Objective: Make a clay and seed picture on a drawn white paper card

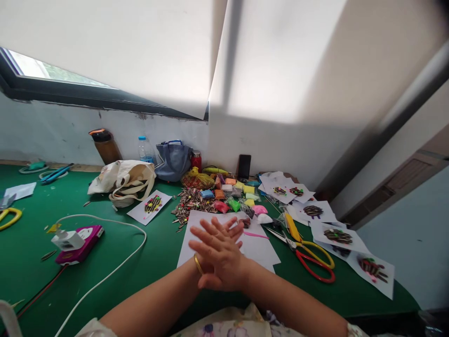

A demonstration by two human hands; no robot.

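My left hand (229, 229), with a gold bangle on its wrist, lies crossed under my right hand (219, 256). The fingers of both are spread, and neither holds anything. They hover over a white paper sheet (261, 252) with a pink strip (254, 235) on it. Just beyond are a heap of striped sunflower seed shells (191, 203) and several packets of coloured modelling clay (228, 192). To the right lie red-and-yellow-handled scissors (310, 257) and several papers bearing seed-shell pictures (336, 236).
The green table mat (150, 267) runs to a wall at the back. On it are a canvas bag (122, 180), a blue bag (173, 161), a water bottle (145, 150), a brown flask (104, 146), a phone (244, 166), and a white charger (66, 239) on a pink case with a white cable (122, 229).
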